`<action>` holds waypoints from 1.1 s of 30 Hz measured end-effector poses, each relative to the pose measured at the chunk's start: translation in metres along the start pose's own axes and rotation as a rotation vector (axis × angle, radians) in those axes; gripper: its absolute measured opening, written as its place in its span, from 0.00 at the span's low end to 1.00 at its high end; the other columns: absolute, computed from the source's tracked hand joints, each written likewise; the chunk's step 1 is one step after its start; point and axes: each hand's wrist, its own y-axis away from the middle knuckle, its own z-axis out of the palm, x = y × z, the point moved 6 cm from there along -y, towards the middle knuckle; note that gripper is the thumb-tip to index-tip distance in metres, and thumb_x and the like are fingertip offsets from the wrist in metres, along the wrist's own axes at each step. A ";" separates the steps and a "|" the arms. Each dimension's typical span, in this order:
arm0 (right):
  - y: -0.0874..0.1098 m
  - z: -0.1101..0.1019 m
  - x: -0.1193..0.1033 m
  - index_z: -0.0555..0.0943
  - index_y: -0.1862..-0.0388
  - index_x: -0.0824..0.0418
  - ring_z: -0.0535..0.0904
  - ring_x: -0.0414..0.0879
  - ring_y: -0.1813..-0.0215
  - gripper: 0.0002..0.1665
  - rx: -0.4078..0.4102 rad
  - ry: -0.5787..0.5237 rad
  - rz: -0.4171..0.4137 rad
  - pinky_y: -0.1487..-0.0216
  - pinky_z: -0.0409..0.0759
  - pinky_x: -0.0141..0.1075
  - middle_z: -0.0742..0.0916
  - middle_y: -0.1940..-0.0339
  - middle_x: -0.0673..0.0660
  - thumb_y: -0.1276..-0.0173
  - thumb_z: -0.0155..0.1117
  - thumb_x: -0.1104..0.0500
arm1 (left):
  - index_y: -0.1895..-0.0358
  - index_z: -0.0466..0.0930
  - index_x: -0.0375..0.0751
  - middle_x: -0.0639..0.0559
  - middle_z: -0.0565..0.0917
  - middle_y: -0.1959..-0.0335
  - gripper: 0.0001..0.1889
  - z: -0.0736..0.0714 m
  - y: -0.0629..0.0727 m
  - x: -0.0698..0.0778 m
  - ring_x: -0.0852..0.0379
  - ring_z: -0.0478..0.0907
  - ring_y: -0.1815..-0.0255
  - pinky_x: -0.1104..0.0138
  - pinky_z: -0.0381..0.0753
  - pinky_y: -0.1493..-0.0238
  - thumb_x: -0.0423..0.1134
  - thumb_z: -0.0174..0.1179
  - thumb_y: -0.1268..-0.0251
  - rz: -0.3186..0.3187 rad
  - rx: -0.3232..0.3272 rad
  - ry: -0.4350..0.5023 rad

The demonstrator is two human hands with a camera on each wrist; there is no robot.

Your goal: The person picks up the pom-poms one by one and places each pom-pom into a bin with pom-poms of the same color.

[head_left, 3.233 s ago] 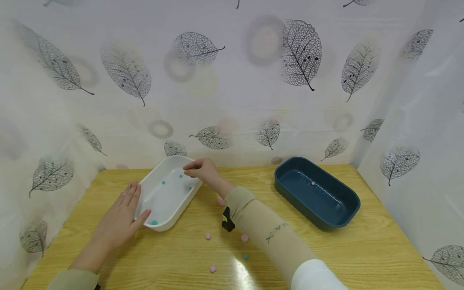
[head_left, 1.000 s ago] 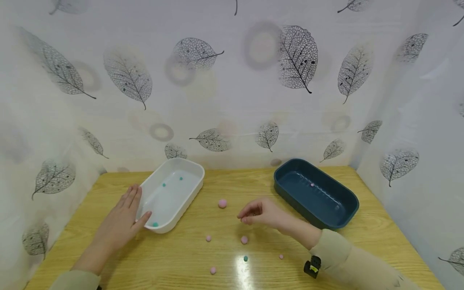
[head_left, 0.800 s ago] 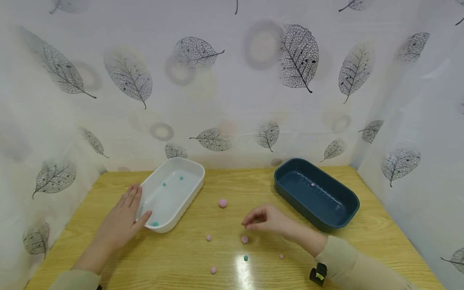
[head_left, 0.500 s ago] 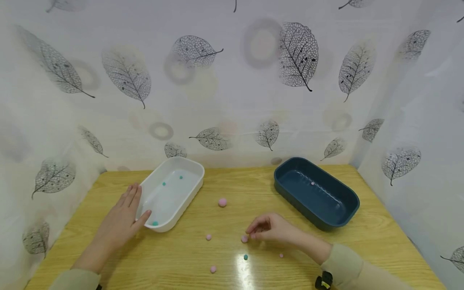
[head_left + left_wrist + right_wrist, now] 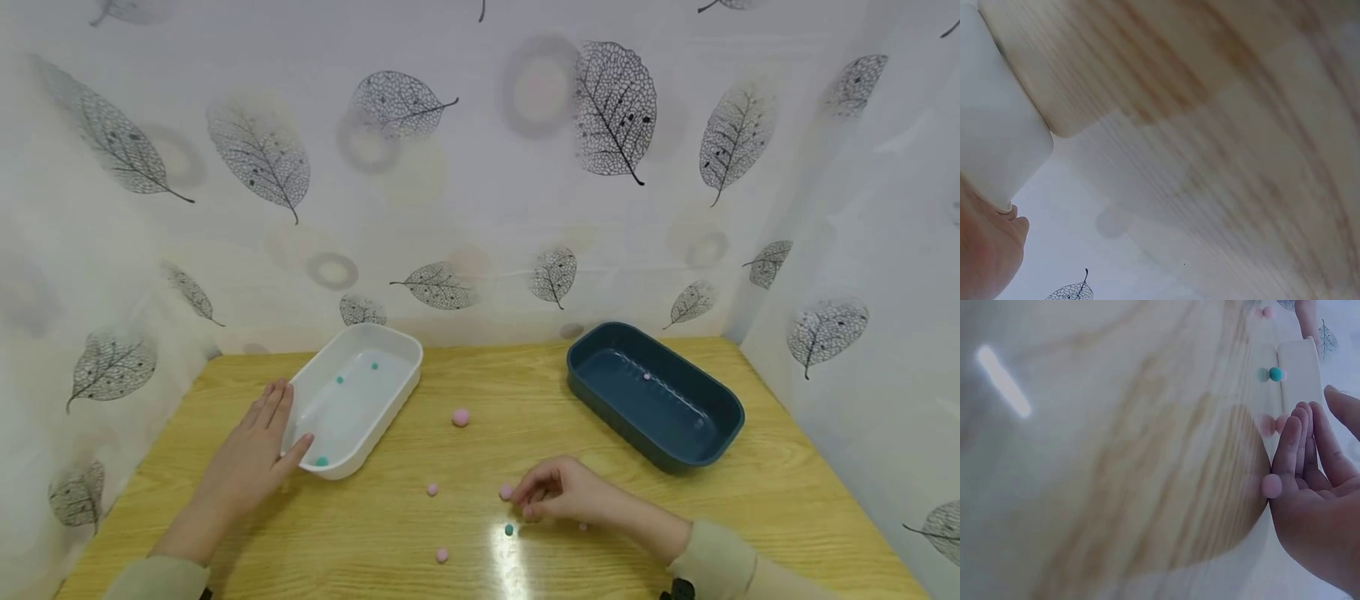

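My left hand (image 5: 243, 454) rests against the left side of a white tray (image 5: 348, 417), fingers straight and thumb over its near edge. My right hand (image 5: 566, 492) hovers just above the table, fingers loosely bent, thumb and fingertips apart in the right wrist view, with nothing seen between them. Beside its fingertips lie a pink ball (image 5: 506, 492) and a small teal ball (image 5: 509, 529). Another small pink ball (image 5: 582, 526) sits partly hidden under that hand; it also shows near the palm as a pink ball (image 5: 1271, 486) in the right wrist view.
Several teal balls (image 5: 322, 461) lie in the white tray. A dark blue tray (image 5: 652, 408) at the right back holds a small pink ball (image 5: 647, 377). More pink balls (image 5: 461, 417) are scattered mid-table. A leaf-patterned curtain (image 5: 480, 192) closes off the table's back and sides.
My right hand has left the white tray, moved right and come down towards the near pink and teal balls. The left hand has stayed on the white tray.
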 end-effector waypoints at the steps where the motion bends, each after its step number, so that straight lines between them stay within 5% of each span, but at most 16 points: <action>1: 0.000 0.001 0.000 0.87 0.50 0.74 0.87 0.32 0.60 0.14 0.000 -0.001 -0.007 0.58 0.86 0.24 0.91 0.56 0.72 0.29 0.72 0.65 | 0.18 0.46 0.20 0.24 0.50 0.15 0.46 0.000 0.000 0.000 0.28 0.47 0.13 0.45 0.45 0.10 0.54 0.53 0.18 -0.002 0.000 -0.001; 8: 0.002 0.007 0.002 0.87 0.51 0.76 0.86 0.30 0.60 0.14 0.010 0.009 -0.068 0.57 0.86 0.24 0.90 0.57 0.76 0.31 0.72 0.67 | 0.18 0.46 0.20 0.23 0.50 0.15 0.46 -0.001 0.000 0.002 0.27 0.49 0.14 0.45 0.46 0.10 0.55 0.53 0.18 -0.012 -0.009 -0.005; 15: 0.003 0.012 0.000 0.88 0.55 0.71 0.84 0.28 0.62 0.10 0.052 0.084 -0.129 0.60 0.88 0.27 0.90 0.62 0.70 0.33 0.75 0.67 | 0.18 0.48 0.19 0.23 0.52 0.16 0.46 -0.002 0.000 0.002 0.28 0.48 0.13 0.45 0.45 0.10 0.54 0.54 0.18 -0.006 0.012 -0.007; 22: 0.006 0.016 -0.004 0.90 0.58 0.64 0.83 0.27 0.63 0.07 0.109 0.190 -0.203 0.62 0.89 0.29 0.91 0.65 0.62 0.35 0.78 0.65 | 0.18 0.47 0.20 0.24 0.52 0.16 0.45 0.000 0.000 0.000 0.30 0.46 0.12 0.55 0.34 0.09 0.54 0.53 0.18 0.006 0.029 -0.002; 33: 0.007 0.022 -0.004 0.92 0.61 0.57 0.79 0.26 0.64 0.08 0.172 0.306 -0.184 0.64 0.86 0.27 0.89 0.67 0.52 0.38 0.82 0.60 | 0.18 0.48 0.19 0.23 0.53 0.16 0.45 0.000 0.001 0.000 0.30 0.47 0.12 0.56 0.33 0.09 0.53 0.53 0.17 0.023 0.053 -0.013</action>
